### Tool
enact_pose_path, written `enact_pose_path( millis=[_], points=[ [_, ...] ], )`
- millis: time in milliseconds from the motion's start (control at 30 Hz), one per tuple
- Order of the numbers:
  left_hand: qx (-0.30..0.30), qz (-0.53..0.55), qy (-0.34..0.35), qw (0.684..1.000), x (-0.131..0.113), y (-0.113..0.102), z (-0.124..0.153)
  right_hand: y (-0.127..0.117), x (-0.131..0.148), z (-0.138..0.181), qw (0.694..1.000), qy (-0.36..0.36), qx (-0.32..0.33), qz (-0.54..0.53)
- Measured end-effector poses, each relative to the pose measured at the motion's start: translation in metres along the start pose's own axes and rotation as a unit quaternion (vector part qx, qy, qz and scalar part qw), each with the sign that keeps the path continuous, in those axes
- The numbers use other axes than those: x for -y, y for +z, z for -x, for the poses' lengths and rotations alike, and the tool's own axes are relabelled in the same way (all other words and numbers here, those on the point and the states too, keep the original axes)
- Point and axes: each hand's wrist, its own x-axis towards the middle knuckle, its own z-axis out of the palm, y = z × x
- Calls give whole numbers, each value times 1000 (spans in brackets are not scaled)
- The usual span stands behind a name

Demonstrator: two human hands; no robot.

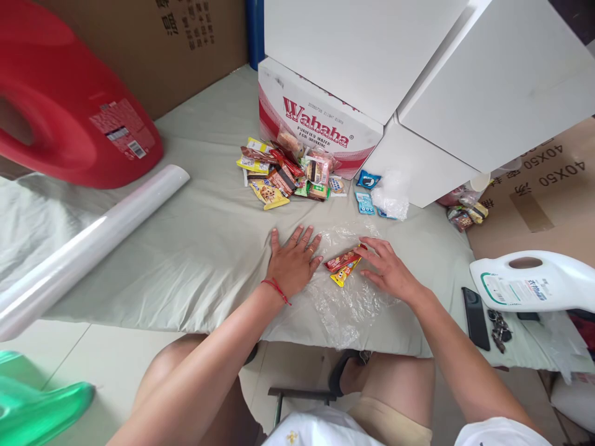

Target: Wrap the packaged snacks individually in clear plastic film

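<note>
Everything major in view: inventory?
bars: 2, red, yellow, centre
wrap: 1, clear, under bars
carton: 1, white, red, back
snacks: many, mixed, before carton
packets: 3+, blue, by carton
roll: 1, whitish, left
jug: 1, red, left
bottle: 1, white, right
phone: 1, black, right
keys: bunch, dark, right
boxes: 2, brown, left, right
panels: several, white, back
item: 1, green, lower left
cloth: 1, greenish, beneath
left hand: 1, centre
right hand: 1, centre
legs: 2, below

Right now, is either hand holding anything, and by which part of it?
The left hand lies spread flat, gripping nothing. The right hand is at the upper right end of the red packet, but whether it grips cannot be told.
</note>
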Motion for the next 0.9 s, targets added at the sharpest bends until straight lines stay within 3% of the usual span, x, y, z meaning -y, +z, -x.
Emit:
enact_pose_path(
  millis=[133,300,467,700,900],
  points=[
    [15,-11,-8,1000,-1,-2,0,7,14,-1,999,18,-35,-9],
    [28,-18,-12,999,-3,-3,-1,8,19,-26,997,-37,66,-21],
    [22,-14,-16,1000,-3,-3,0,5,17,-35,993,-63,83,-48],
    [26,-13,-15,999,-1,-2,-1,9,16,-22,993,-28,90,-65],
    [11,2,-11,1000,-2,-4,0,8,20,-24,987,8,151,-44]
  ],
)
